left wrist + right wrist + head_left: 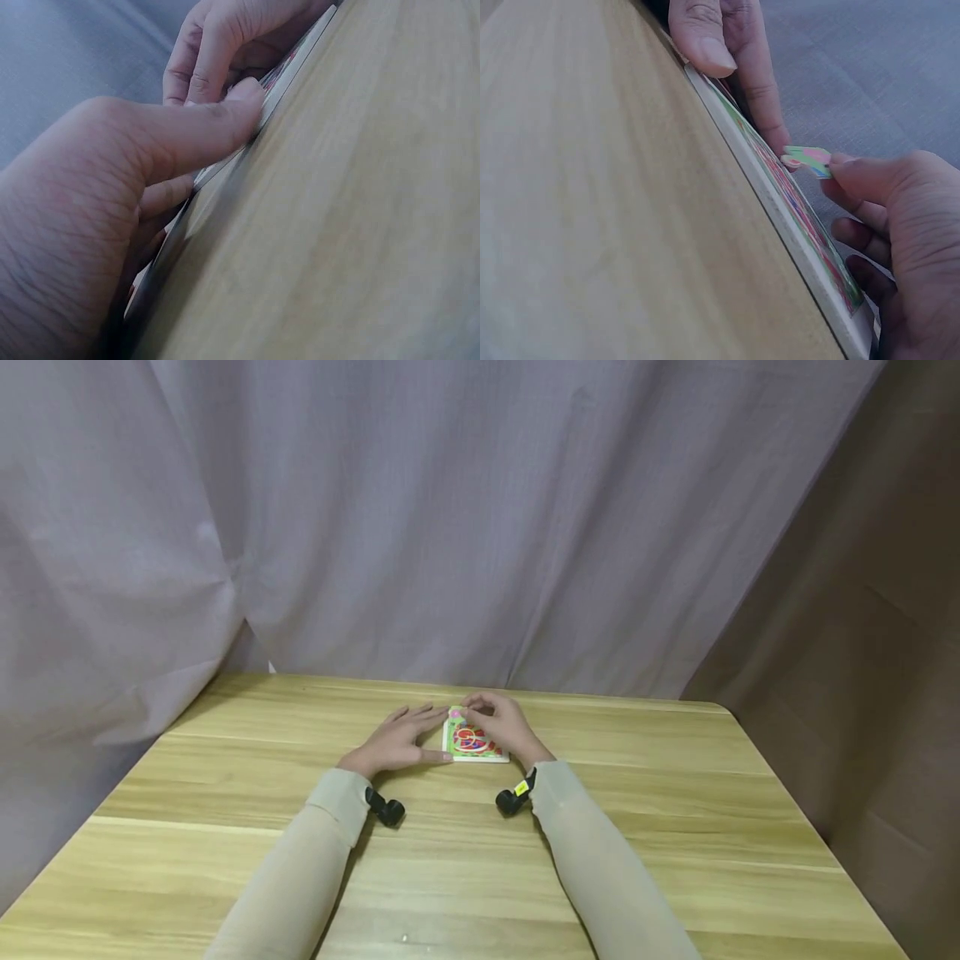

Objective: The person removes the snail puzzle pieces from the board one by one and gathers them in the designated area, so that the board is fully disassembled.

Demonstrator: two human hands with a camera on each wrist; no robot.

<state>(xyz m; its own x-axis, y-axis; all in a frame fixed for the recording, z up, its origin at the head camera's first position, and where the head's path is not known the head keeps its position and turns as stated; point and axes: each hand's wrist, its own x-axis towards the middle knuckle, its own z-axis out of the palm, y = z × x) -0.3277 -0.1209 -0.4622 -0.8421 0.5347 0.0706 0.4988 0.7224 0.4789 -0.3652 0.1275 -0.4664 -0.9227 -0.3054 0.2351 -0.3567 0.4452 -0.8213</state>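
A small jigsaw puzzle (474, 743) with a white border and a red, blue and green picture lies flat on the table. My right hand (507, 727) is over its right side, pinching a green and pink puzzle piece (814, 159) between thumb and forefinger. In the right wrist view the piece is tilted up above the far left part of the board. My left hand (397, 745) rests at the puzzle's left edge, fingers spread and fairly straight. Its thumb (217, 124) touches the near border, while the forefinger reaches toward the far corner, close to the piece.
The wooden table (420, 877) extends around the puzzle on all sides. A grey curtain (420, 527) hangs along its far edge, and a darker brown cloth (862, 635) hangs at the right. Each wrist wears a small black camera (386, 808).
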